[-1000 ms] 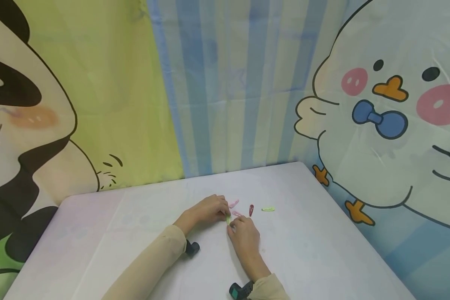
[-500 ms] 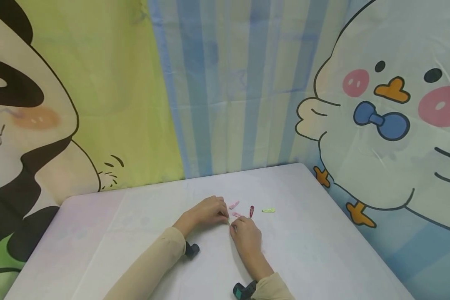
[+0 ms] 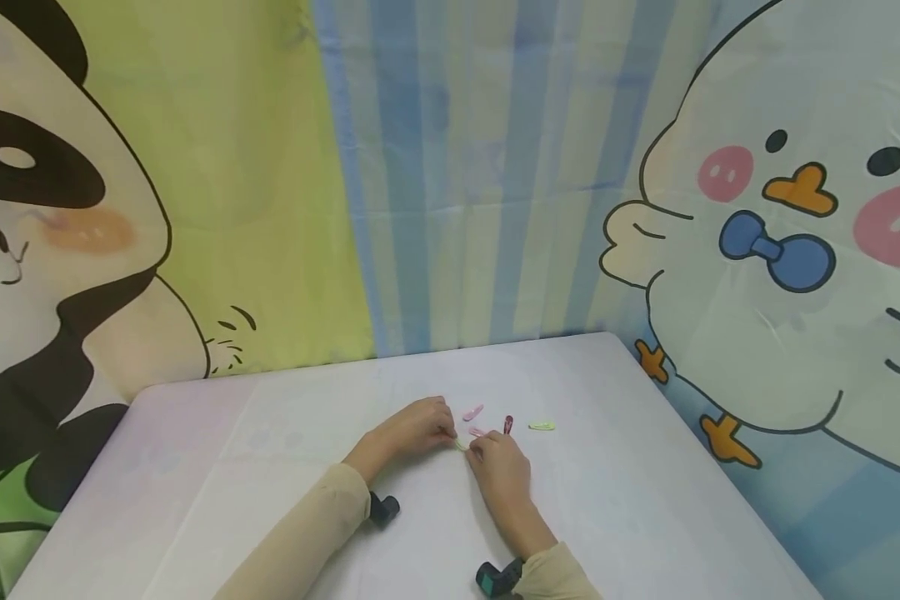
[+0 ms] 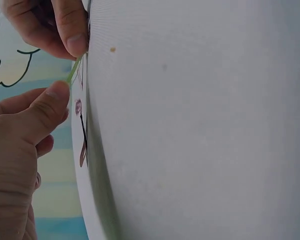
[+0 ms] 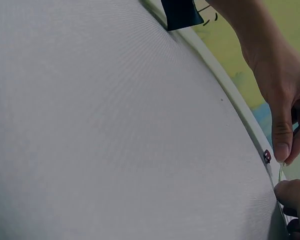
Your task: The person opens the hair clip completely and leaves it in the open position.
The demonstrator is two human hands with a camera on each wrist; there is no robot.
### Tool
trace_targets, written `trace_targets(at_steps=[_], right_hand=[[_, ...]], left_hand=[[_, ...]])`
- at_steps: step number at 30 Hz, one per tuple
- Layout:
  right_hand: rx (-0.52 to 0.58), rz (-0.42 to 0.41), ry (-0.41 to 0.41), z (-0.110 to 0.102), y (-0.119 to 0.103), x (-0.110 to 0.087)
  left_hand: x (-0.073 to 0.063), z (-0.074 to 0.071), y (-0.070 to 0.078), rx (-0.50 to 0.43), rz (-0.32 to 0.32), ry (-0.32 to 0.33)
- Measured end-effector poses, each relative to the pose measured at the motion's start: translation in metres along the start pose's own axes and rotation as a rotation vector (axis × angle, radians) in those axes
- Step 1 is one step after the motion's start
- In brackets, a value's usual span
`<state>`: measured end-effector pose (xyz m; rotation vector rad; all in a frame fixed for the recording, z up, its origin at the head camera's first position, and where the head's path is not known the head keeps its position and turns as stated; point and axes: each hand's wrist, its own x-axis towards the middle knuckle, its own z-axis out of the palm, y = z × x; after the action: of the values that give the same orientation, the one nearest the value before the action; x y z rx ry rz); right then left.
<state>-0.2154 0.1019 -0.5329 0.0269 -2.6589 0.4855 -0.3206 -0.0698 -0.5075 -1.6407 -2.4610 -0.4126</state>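
1. a change of angle is shown by the held green clip [image 3: 461, 445]: a second ago it was seen more broadside and nearly upright in the head view, and now it is seen as a thin, slanting strip. it is found to the left of the red clip [image 3: 508, 425] and nearer to the person.
2. by this, the clip is judged to have been turned or drawn between the fingers, with the same handling carried on; whether it has been snapped or bent cannot be told.
3. one end is pinched between thumb and finger of the left hand [image 3: 416, 427], to the left of the red clip. the other end is pinched by the right hand [image 3: 502, 471], just on the near side of the red clip.
4. no shift among the loose pieces is made out. the upper pink clip [image 3: 473, 412] and the lower pink clip [image 3: 477, 432] are seen left of the red clip; the loose green clip [image 3: 542, 426] is seen to its right. all are laid on the white table [image 3: 645, 500].
5. no brand, label or writing can be read: cartoon figures are printed on the backdrop [image 3: 465, 167] beyond the red clip, and nothing legible is borne by the right-wrist device [image 3: 497, 577], well to its near side.
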Motion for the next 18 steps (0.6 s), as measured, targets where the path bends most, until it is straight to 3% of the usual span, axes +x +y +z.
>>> trace_targets(at_steps=[18], right_hand=[[0.224,0.046,-0.165,-0.006,0.006,0.016]], left_hand=[[-0.023,0.003,0.005,0.079,0.027,0.268]])
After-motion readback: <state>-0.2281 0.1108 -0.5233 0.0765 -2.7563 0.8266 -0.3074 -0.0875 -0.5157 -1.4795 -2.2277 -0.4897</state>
